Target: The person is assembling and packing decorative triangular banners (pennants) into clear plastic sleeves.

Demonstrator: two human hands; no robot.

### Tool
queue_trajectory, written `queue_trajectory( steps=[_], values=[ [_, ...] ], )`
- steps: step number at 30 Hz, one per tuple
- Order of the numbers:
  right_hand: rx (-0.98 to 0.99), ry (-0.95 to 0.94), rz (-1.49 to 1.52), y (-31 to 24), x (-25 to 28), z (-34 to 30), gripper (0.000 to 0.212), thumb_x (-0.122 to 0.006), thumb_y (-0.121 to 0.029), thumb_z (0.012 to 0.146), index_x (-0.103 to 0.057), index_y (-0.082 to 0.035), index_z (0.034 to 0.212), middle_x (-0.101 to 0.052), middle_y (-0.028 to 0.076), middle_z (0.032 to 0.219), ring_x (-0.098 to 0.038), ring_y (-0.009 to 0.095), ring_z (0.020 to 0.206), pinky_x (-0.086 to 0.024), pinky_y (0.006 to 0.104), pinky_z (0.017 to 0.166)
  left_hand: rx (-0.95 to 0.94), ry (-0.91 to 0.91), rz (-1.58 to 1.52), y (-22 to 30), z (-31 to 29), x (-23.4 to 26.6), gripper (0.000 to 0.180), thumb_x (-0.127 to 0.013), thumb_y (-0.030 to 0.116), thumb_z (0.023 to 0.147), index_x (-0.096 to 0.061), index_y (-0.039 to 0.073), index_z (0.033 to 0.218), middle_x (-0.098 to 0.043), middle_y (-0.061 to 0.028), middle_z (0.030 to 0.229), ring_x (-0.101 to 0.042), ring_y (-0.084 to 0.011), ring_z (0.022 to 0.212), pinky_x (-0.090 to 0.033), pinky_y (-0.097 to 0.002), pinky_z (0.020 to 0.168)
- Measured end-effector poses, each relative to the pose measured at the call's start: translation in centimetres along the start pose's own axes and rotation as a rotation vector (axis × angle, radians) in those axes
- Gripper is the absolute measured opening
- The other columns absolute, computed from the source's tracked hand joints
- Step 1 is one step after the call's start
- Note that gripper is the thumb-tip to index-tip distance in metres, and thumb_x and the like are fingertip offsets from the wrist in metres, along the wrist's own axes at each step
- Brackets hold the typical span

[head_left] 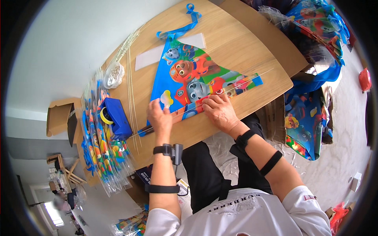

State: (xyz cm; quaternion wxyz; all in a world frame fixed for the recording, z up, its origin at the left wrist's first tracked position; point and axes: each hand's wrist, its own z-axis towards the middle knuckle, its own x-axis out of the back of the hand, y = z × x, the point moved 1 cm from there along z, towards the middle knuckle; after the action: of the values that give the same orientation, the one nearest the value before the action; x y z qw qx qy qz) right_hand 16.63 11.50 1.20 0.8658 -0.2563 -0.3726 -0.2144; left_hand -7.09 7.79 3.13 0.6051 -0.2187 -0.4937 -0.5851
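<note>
A colourful kite point(193, 74) printed with cartoon dogs lies flat on the wooden table, a blue ribbon tail point(193, 24) trailing from its far corner. Along its near edge runs a thin pale rod point(181, 114), crossing slantwise from lower left to upper right. My right hand point(221, 113) is closed on that near edge, fingers bent down over the fabric and rod. At the kite's left corner is my left hand point(160, 120), its thumb and fingers loosely bent and apart. The undersides of both hands are hidden.
Left of the kite stand a blue tape dispenser point(116, 118) and a small tub point(114, 74) of pale bits. Bagged kites point(104, 145) overhang the left side. Several thin rods point(129, 78) and a white strip point(149, 58) lie farther back. At right, boxes hold more kites point(303, 122).
</note>
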Motion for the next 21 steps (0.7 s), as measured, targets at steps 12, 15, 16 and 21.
queue_trajectory(
  steps=[12,15,16,21],
  values=[
    [-0.018,-0.211,0.270,0.9,1.4,-0.7,0.011,-0.058,-0.009,0.076,-0.058,-0.006,0.086,-0.053,0.008,0.087,-0.054,0.026,0.092,-0.042,0.0378,0.080,0.444,-0.584,-0.347,-9.5,0.4,0.9,0.027,-0.081,0.010,0.065,-0.064,0.000,0.084,-0.067,-0.0088,0.076,-0.061,-0.0169,0.063,-0.048,-0.0332,0.058],
    [-0.048,-0.217,0.433,1.5,2.6,-3.0,0.012,-0.063,-0.007,0.077,-0.058,-0.002,0.087,-0.057,0.011,0.093,-0.056,0.030,0.093,-0.045,0.0390,0.083,0.391,-0.591,-0.498,-7.5,-1.1,1.4,0.017,-0.074,-0.004,0.067,-0.062,0.001,0.079,-0.063,-0.0039,0.071,-0.056,-0.0102,0.060,-0.046,-0.0277,0.055],
    [-0.052,-0.216,0.434,1.3,2.8,-3.0,0.012,-0.063,-0.007,0.077,-0.058,-0.002,0.087,-0.057,0.011,0.093,-0.056,0.030,0.093,-0.045,0.0390,0.083,0.373,-0.612,-0.562,-7.6,-1.7,2.0,0.018,-0.070,-0.009,0.069,-0.062,0.002,0.082,-0.063,-0.0034,0.074,-0.057,-0.0104,0.062,-0.047,-0.0264,0.058],
    [-0.417,-0.093,0.922,1.4,2.7,-2.4,0.024,-0.068,0.000,0.075,-0.062,0.000,0.099,-0.062,0.011,0.104,-0.060,0.024,0.090,-0.051,0.0352,0.078,0.259,-0.505,-0.403,-6.9,-3.0,3.9,0.020,-0.065,-0.012,0.072,-0.059,0.000,0.087,-0.062,-0.0057,0.076,-0.060,-0.0150,0.068,-0.049,-0.0300,0.061]
  ],
)
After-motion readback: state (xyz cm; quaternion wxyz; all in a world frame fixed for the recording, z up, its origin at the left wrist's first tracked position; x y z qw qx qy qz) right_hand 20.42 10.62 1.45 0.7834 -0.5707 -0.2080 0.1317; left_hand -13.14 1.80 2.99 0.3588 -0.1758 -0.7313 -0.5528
